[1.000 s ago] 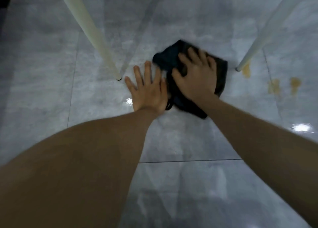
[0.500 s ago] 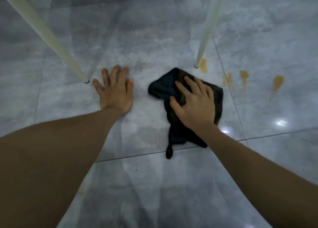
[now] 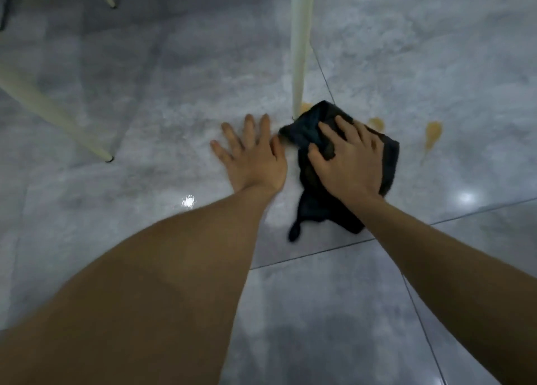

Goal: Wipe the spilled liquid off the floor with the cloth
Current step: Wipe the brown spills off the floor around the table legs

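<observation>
Since half a second earlier, the dark cloth (image 3: 345, 181) had slid up against the foot of the white table leg (image 3: 299, 64), and the left hand (image 3: 255, 160) had drawn close beside the cloth. Left of that leg, the left hand lay flat on the grey tiled floor (image 3: 145, 181) with fingers spread, holding nothing. Right of the leg's foot, the right hand (image 3: 348, 160) pressed open-palmed on the crumpled cloth, with orange spilled liquid (image 3: 433, 134) on the floor further right.
</observation>
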`<action>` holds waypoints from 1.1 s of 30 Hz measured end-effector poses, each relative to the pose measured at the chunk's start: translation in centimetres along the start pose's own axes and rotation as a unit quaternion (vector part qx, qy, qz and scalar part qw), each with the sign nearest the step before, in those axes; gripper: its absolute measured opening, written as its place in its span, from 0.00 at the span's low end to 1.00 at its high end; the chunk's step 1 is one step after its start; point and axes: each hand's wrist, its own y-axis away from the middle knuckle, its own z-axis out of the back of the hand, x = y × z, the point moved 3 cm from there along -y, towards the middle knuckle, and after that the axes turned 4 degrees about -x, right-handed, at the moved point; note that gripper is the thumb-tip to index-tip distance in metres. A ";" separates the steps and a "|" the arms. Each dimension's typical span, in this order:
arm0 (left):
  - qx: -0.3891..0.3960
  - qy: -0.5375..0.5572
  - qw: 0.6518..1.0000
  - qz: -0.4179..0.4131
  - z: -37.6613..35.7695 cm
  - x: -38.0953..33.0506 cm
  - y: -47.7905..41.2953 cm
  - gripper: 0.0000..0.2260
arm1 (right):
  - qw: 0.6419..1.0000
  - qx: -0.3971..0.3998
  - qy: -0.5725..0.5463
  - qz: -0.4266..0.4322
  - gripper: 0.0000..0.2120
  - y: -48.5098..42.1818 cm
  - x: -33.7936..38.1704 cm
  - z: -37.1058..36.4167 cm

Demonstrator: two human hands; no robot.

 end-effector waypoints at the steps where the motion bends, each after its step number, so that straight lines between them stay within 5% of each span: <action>1: -0.006 -0.020 1.000 0.000 -0.2 0.0 -0.1 0.26 | 1.000 0.000 0.001 0.011 0.26 0.1 -0.8 0.2; 6: 0.005 -0.040 0.999 0.016 -0.2 -0.3 -0.3 0.27 | 0.998 0.002 -0.001 -0.060 0.27 -5.5 -0.7 -0.9; 10: 0.009 -0.041 0.999 0.009 -0.1 -0.2 -0.6 0.27 | 0.999 0.022 -0.011 -0.030 0.25 -8.7 1.9 -2.5; 14: 0.011 -0.031 0.999 0.011 0.0 -0.2 -0.5 0.27 | 1.000 0.008 -0.011 0.023 0.25 -6.2 -1.0 -1.5; 20: 0.015 -0.039 0.999 0.004 0.1 -0.1 -0.5 0.31 | 0.998 0.009 0.008 -0.062 0.27 -7.3 0.2 -1.9; 29: 0.013 -0.048 0.999 -0.002 0.2 0.1 -0.5 0.30 | 1.000 0.005 -0.001 0.015 0.25 1.6 -2.8 0.8; 33: 0.011 -0.044 0.999 -0.011 0.2 -0.1 -0.5 0.30 | 0.998 0.016 0.008 -0.056 0.28 -2.3 -4.4 0.8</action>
